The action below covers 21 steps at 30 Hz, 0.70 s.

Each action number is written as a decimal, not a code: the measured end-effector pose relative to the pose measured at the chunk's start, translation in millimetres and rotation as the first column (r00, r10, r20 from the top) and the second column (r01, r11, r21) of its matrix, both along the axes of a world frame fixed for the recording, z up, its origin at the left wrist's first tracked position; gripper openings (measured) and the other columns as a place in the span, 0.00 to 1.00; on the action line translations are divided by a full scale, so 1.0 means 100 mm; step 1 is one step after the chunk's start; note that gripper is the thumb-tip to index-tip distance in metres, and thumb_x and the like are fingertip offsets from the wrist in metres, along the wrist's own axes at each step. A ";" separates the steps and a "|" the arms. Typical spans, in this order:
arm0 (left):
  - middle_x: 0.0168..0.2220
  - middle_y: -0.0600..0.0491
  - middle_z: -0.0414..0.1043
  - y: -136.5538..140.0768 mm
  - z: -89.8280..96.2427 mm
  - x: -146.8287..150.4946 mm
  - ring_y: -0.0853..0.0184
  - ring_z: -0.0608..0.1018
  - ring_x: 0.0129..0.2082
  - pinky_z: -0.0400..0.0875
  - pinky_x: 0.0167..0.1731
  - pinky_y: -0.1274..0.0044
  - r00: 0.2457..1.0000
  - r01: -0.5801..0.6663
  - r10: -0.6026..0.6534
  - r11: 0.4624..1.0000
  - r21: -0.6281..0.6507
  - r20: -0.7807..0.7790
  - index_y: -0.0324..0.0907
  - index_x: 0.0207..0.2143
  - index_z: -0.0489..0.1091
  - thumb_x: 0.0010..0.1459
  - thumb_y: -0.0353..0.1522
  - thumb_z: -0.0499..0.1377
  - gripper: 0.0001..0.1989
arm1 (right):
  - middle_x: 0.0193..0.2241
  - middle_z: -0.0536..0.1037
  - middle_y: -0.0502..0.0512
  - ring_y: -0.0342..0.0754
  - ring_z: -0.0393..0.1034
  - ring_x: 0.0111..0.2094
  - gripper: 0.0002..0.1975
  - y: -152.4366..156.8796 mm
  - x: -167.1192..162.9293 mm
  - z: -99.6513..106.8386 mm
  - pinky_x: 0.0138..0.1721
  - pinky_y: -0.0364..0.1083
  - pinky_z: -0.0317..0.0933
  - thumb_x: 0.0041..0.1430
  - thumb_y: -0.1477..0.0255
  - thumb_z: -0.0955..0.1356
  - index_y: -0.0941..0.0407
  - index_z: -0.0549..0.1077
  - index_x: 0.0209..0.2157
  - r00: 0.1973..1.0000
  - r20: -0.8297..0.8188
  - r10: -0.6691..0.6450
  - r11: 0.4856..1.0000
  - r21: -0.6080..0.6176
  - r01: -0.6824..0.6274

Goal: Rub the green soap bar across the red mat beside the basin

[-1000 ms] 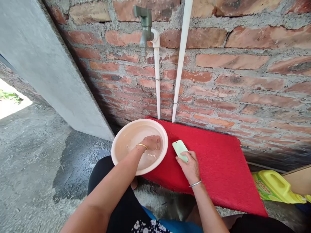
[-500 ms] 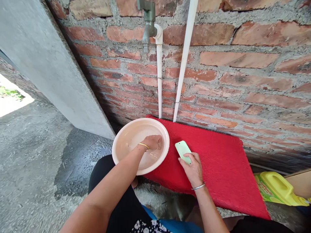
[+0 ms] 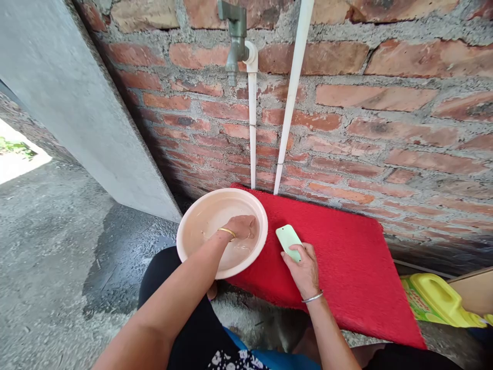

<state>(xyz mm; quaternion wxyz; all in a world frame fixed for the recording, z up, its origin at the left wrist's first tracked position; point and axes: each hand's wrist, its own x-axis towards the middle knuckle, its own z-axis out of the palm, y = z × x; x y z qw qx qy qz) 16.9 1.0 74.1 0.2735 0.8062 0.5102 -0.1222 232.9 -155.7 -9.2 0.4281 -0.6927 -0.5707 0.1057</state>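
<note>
My left hand (image 3: 241,226), with a gold bangle at the wrist, reaches down into a pale pink plastic basin (image 3: 184,229) with shallow clear water. Its fingers are curled together; whatever they may hold is hidden. On the right, my right hand (image 3: 304,267), wearing a silver bangle, is closed around the near end of a flat, pale green oblong with rounded corners (image 3: 287,239). A small hole shows near its far end, and its underside is out of sight. The oblong is over a red cloth-like cover (image 3: 346,257), on which the basin rests partly.
Above the basin a metal tap (image 3: 234,43) juts from the brick wall (image 3: 385,97), beside white pipes (image 3: 287,113). A grey slab (image 3: 88,113) leans at the left over wet concrete floor (image 3: 111,262). At the right lies a yellow plastic jug (image 3: 439,300).
The view has shifted very slightly. Both hands, the basin and the green oblong keep nearly the same places relative to one another.
</note>
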 end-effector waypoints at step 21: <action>0.46 0.51 0.76 0.03 -0.05 0.00 0.55 0.77 0.46 0.71 0.46 0.68 1.000 0.002 -0.002 1.000 0.002 0.013 0.45 0.42 0.68 0.46 0.34 0.65 0.18 | 0.36 0.70 0.54 0.53 0.68 0.40 0.17 0.00 0.21 0.04 0.44 0.51 0.63 0.56 0.51 0.67 0.50 0.76 0.34 0.994 0.088 -0.064 0.997 -0.043 0.068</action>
